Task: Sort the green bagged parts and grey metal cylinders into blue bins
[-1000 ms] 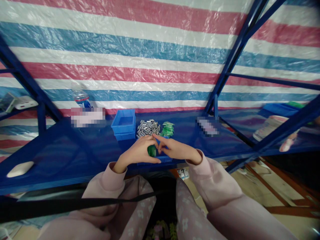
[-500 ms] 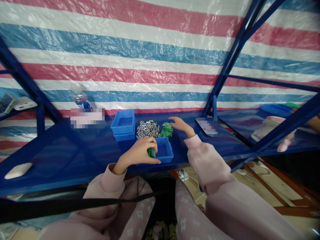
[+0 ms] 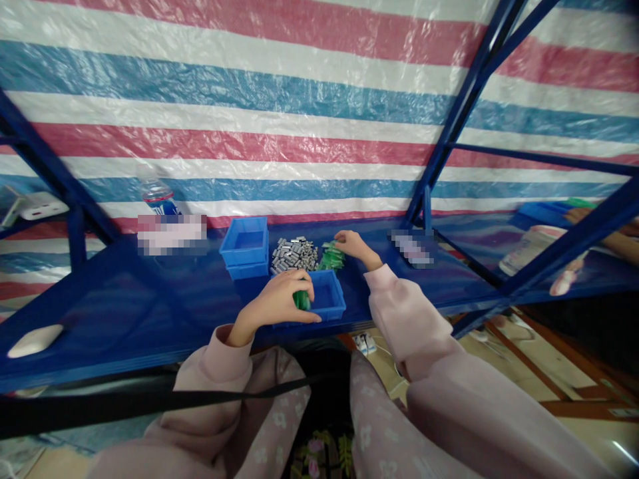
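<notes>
No lettering can be read with certainty. Toward the back left of the blue table, a clear plastic bottle wears a blue label with large white characters, too small and blurred to make out. A pale object before it and a flat phone-like object farther right are pixelated, hiding any print.

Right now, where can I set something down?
Glossy blue table is bare between the rounded white object and stacked blue plastic boxes; also between the pixelated flat object and pink right sleeve. Crowded middle: small silver cylinders, green packets, left hand, right hand, open blue plastic box.
</notes>
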Tool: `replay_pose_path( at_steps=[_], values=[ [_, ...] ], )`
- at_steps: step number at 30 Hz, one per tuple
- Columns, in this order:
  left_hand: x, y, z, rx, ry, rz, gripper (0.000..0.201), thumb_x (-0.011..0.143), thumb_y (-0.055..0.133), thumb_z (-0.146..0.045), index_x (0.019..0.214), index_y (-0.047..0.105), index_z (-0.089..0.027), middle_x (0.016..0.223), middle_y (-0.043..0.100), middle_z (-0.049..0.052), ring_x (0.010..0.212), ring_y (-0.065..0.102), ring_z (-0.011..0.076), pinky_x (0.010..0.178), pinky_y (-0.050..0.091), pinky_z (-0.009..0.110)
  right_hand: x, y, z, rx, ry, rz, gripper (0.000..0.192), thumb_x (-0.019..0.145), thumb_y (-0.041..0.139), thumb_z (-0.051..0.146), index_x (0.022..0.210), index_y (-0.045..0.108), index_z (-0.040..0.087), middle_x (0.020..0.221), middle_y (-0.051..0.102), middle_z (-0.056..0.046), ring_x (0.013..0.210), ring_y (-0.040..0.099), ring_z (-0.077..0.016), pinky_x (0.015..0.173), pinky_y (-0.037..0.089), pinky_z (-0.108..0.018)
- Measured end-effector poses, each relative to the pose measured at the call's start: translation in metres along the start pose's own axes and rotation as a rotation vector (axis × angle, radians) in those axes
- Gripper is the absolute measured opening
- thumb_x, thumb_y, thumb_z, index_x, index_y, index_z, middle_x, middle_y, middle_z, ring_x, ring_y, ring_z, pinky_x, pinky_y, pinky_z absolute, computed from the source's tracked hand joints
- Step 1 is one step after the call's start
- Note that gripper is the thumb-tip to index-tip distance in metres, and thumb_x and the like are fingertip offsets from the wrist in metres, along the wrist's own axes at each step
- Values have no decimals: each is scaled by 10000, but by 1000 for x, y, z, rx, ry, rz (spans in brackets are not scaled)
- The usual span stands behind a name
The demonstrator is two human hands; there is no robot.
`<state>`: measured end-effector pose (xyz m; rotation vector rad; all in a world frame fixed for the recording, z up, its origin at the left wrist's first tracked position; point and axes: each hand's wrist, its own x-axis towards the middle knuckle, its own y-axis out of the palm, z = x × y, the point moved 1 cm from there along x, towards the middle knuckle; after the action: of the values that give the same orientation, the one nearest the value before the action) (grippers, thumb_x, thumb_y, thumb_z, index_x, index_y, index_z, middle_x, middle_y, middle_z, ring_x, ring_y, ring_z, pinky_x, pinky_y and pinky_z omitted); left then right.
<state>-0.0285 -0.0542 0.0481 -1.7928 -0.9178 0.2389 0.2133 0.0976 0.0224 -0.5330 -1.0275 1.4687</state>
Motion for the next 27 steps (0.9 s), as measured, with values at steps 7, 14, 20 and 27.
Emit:
replay_pose_path(
  at_steps=[7, 14, 20, 27],
  values=[
    [0, 0, -1, 9, 3, -12, 409, 728, 683, -634, 802, 674, -232, 978, 600, 11, 883, 571, 177, 780, 413, 284, -2, -4, -3, 73, 21, -155, 309, 760, 543, 43, 1021, 697, 104, 1046, 726, -144, 991, 665, -237, 927, 477, -343],
    [-1, 0, 1, 1, 9, -31, 187, 849, 618, -420, 907, 652, -247, 962, 623, 10, 942, 579, 195, 854, 423, 308, 1, -15, 4, 325, 14, -295, 256, 807, 586, 165, 1047, 649, 101, 1075, 719, -164, 1012, 680, -249, 915, 507, -370],
    [-2, 1, 3, -43, -61, -64, 373, 740, 619, -222, 1100, 530, -264, 1030, 632, 0, 991, 584, 215, 912, 419, 352, -12, -25, 24, 673, -87, -27, 230, 805, 659, 299, 988, 653, 160, 973, 745, -81, 887, 708, -186, 809, 554, -322],
    [-2, 4, 5, -37, -95, -67, 406, 721, 606, -234, 1111, 492, -241, 1057, 626, 13, 1008, 590, 230, 946, 418, 373, -25, -32, 39, 964, -439, 749, 206, 663, 836, 288, 789, 741, 155, 1000, 725, -69, 962, 657, -184, 856, 505, -316]
  ],
)
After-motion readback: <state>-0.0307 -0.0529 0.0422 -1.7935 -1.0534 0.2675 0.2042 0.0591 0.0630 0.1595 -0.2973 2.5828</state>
